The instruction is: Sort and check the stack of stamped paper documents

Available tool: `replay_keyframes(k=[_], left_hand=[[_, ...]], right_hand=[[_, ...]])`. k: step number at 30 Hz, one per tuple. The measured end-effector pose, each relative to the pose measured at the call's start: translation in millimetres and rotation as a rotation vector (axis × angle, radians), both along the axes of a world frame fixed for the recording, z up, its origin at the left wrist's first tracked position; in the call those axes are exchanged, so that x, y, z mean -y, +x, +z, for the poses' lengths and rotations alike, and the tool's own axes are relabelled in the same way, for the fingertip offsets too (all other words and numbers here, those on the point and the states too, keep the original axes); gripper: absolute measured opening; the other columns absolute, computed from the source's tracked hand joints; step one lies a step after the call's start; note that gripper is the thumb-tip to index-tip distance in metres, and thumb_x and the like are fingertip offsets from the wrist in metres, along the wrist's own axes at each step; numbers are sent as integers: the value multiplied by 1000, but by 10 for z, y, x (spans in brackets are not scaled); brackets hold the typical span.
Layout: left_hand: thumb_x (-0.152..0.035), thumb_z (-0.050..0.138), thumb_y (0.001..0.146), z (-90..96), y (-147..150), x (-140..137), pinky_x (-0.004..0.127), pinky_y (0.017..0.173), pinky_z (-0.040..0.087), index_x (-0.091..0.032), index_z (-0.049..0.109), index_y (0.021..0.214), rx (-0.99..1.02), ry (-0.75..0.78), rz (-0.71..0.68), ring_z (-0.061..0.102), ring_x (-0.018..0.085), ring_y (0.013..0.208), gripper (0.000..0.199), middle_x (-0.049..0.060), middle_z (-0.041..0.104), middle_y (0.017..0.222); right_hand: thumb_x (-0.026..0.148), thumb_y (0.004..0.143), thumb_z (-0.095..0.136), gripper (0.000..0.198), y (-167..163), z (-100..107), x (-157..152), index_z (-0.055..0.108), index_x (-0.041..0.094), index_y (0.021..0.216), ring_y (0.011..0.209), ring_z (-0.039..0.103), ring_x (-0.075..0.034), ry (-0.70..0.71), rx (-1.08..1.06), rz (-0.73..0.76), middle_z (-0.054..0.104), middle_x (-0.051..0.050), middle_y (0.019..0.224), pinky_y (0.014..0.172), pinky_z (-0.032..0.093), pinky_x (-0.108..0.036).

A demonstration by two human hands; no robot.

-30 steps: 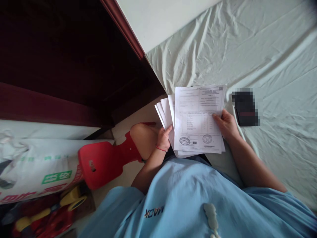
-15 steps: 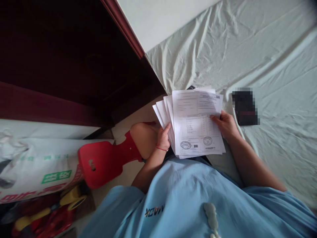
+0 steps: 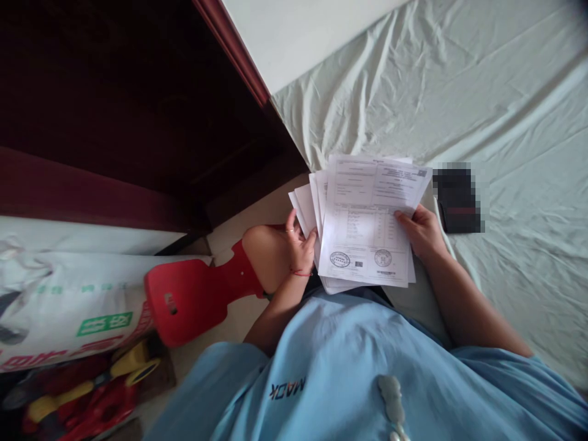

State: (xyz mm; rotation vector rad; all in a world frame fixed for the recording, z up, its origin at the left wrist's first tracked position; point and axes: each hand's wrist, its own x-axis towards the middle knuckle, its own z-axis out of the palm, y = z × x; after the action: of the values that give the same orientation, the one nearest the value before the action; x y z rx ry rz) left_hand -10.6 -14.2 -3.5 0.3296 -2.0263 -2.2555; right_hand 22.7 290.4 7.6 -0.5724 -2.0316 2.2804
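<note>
A fanned stack of printed paper sheets (image 3: 367,208) is spread above my lap. The front sheet carries printed text, a small table and two round stamps near its bottom. My right hand (image 3: 425,233) pinches the right edge, thumb on the front and fingers behind. At the left edges of the rear sheets, my left hand (image 3: 302,248) holds loosely; its thumb rests at the front and some fingers are raised and bent, partly hidden behind the paper. A ring and a red string bracelet show on this hand.
Right of the papers, a dark pixelated object (image 3: 459,199) lies on the pale bed sheet (image 3: 514,122). At left are a red plastic seat (image 3: 188,300), a white printed sack (image 3: 78,306) and red-and-yellow items (image 3: 92,392). Dark wooden furniture (image 3: 138,104) stands at upper left.
The front sheet has shifted slightly right and up, and tilted. My left fingers have loosened and lifted away from the paper's edge. My right hand keeps its pinch.
</note>
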Motion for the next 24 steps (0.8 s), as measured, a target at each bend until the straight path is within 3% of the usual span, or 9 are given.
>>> replay_keyframes(k=[2,4,8,14,18,24], left_hand=[[-49,100,69,3,-4,-12,41,113,55,-26,79,112,56,-31,21,76,29,117,53,7,82,111],[-49,96,69,3,-5,-32,40,104,58,-23,81,93,129,5,26,77,28,105,38,5,83,98],[-59,91,74,21,-5,-66,37,97,57,-22,84,93,148,157,11,76,26,101,42,6,84,99],[-57,103,58,8,-24,-68,31,84,51,-20,77,77,190,50,49,67,17,78,49,0,74,76],[-56,104,55,-7,-35,-87,28,76,48,-20,73,71,197,56,56,61,13,70,51,-3,71,70],[-51,98,64,59,-36,-106,31,83,54,-21,79,80,195,100,39,70,19,82,40,0,78,82]], right_hand=[[54,84,88,40,0,19,6,79,28,112,93,80,-26,-23,3,9,84,-3,107,88,69,-43],[57,82,89,44,-1,31,8,78,28,112,94,81,-28,-29,8,19,84,-4,107,85,70,-46],[59,80,88,46,-7,42,5,77,27,112,91,81,-29,-26,14,40,84,-5,103,80,70,-45],[57,85,86,40,-5,54,-5,78,27,109,87,80,-26,-26,30,33,83,-4,101,79,70,-42],[59,91,80,40,4,46,-18,79,26,114,90,80,-27,20,19,43,83,-5,103,78,69,-40],[61,87,83,42,0,5,-38,78,26,110,85,80,-28,39,52,66,83,-5,98,69,67,-40]])
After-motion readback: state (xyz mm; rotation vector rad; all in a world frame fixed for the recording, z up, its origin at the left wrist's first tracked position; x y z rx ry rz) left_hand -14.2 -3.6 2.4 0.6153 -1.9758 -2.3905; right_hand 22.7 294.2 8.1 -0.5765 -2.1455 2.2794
